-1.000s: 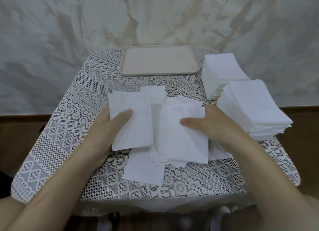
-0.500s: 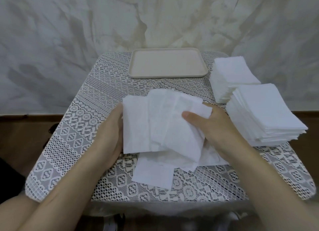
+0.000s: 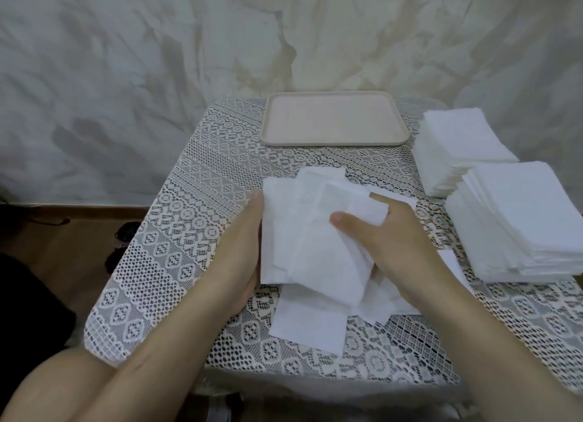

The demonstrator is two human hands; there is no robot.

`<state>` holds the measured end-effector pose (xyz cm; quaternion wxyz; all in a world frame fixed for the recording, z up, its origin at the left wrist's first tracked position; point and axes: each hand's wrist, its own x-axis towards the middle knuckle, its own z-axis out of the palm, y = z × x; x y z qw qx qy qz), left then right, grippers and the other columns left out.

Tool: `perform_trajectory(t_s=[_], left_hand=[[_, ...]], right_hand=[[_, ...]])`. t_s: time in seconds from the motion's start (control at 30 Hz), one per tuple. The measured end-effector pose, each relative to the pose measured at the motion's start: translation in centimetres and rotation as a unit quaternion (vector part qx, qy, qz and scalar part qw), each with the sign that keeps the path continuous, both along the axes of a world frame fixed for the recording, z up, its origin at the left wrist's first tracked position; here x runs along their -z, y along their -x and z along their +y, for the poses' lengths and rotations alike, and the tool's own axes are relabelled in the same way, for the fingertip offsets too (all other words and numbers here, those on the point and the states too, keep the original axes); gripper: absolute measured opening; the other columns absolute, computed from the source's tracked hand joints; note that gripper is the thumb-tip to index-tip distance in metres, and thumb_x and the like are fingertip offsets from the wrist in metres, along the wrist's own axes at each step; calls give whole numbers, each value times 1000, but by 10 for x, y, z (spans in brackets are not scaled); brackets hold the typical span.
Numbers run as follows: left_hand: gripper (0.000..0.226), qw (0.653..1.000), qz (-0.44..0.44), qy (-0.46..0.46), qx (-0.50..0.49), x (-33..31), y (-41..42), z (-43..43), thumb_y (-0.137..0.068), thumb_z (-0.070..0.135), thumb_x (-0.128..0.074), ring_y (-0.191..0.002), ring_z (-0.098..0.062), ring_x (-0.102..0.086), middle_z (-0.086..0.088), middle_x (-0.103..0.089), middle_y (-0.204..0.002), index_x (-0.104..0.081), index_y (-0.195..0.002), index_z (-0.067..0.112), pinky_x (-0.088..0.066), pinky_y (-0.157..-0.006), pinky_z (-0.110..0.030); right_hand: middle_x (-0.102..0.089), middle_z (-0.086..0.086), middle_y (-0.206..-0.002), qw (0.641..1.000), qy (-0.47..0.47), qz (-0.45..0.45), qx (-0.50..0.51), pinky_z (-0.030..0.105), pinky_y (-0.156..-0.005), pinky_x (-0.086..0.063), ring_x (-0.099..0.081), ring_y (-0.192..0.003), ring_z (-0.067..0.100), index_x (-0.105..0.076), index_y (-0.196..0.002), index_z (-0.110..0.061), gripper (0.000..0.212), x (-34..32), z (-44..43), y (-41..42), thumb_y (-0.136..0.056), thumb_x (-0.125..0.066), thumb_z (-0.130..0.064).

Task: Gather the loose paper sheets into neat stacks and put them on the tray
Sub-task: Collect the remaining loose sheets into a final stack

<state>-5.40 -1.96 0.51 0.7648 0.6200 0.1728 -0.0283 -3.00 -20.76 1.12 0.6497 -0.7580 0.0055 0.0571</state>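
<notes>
- The loose sheets (image 3: 315, 241) are held at 6 o'clock from the tray (image 3: 334, 139).
- Fingers of the right hand (image 3: 397, 241) are clamped on them.
- Fingers of the left hand (image 3: 239, 251) are hidden; state cannot be told.

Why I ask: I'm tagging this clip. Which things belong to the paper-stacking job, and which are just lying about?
Job: loose paper sheets, left hand and right hand holding them, tray, far paper stack, near paper stack.
Lying about: lace tablecloth, dark items on the floor, too dim to identify.
</notes>
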Motion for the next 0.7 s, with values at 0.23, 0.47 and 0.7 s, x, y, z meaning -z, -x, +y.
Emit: perform_trajectory(t_s=[0.23, 0.47, 0.7], left_hand=[[48, 1000, -10, -2, 16, 5, -1, -3, -110, 53, -35, -111, -18, -76, 1, -80, -118, -68, -128, 24, -58, -100, -47], [53, 998, -38, 5, 46, 4, 2, -3, -90, 64, -50, -112, -11, -74, 11, -78, -119, -64, -131, 33, -58, -101, -47], [10, 998, -46, -17, 40, 9, 2, -2, -110, 36, -48, -86, 13, -71, 35, -74, -89, -57, -106, 39, -57, -79, -19]], right_hand=[[-78, -12, -86, 999, 11, -31, 13, 34, -76, -59, -74, -78, 8, -74, -95, -24, 10, 3, 2, 2, -87, -79, -26], [-79, -12, -86, 999, 20, -30, 0, 35, -78, -59, -75, -80, 10, -74, -93, -26, 6, 4, 1, 2, -88, -78, -24], [-77, 2, -85, 998, 56, -28, -25, 52, -72, -59, -75, -82, 27, -71, -93, -18, 2, 0, -13, -2, -93, -69, -18]])
